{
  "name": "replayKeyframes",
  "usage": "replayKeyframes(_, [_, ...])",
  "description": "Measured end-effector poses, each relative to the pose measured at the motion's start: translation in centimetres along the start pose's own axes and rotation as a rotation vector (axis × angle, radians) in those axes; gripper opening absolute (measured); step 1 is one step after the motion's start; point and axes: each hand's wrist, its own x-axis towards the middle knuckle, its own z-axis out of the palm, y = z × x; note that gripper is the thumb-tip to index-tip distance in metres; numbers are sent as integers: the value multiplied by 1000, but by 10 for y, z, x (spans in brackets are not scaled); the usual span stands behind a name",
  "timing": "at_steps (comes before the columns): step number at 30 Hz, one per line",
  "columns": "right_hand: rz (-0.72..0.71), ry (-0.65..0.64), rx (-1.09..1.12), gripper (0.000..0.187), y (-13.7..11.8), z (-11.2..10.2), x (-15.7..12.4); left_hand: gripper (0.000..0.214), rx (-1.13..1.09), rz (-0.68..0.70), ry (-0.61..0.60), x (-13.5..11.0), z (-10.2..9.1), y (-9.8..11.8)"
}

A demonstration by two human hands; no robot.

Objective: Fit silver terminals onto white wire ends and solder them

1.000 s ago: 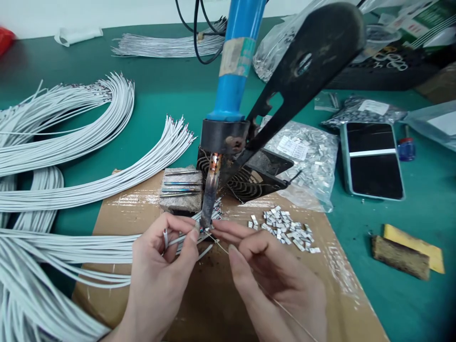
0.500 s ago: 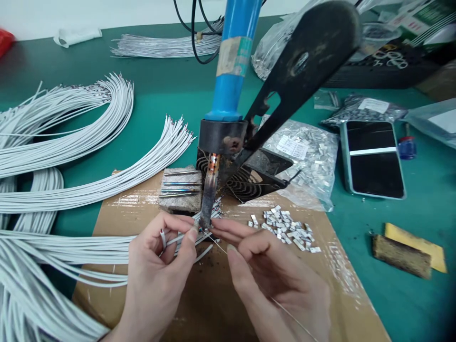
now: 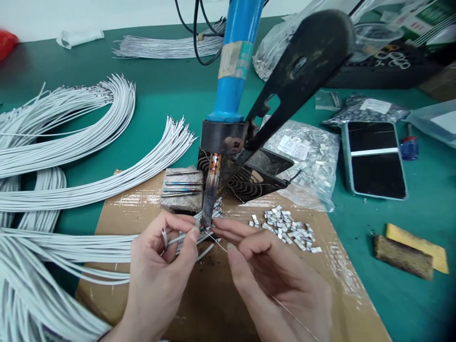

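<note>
A blue-handled soldering iron (image 3: 231, 97) hangs in a black bracket (image 3: 302, 61), its dark tip (image 3: 208, 206) pointing down between my hands. My left hand (image 3: 162, 275) is closed in a pinch on a white cable (image 3: 173, 241), whose end lies close to the tip. Thin solder wire (image 3: 292, 316) runs through my right hand (image 3: 276, 273), pinched by thumb and finger, and reaches up to the tip. The other right fingertips are beside the tip; whether they hold a small part is hidden. Several more white cables lie behind the fingers.
Small metal-and-white pieces (image 3: 288, 228) lie on the cardboard (image 3: 342, 280). A block with metal rods (image 3: 181, 202) and a small fan (image 3: 245, 183) stand behind the tip. White cable bundles (image 3: 89, 192) fill the left; a phone (image 3: 375, 166) and a dirty sponge (image 3: 402, 256) lie right.
The whole view has shifted slightly. Both hands keep nearly the same pose at the iron's tip, still holding cable and solder wire.
</note>
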Motion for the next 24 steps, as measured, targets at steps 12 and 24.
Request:
replayKeyframes(12, [5, -6, 9, 22, -1, 0, 0, 14, 10, -6, 7, -1, 2, 4])
replayKeyframes(24, [-15, 13, 6, 20, 2, 2, 0, 13, 71, 20, -11, 0, 0, 3])
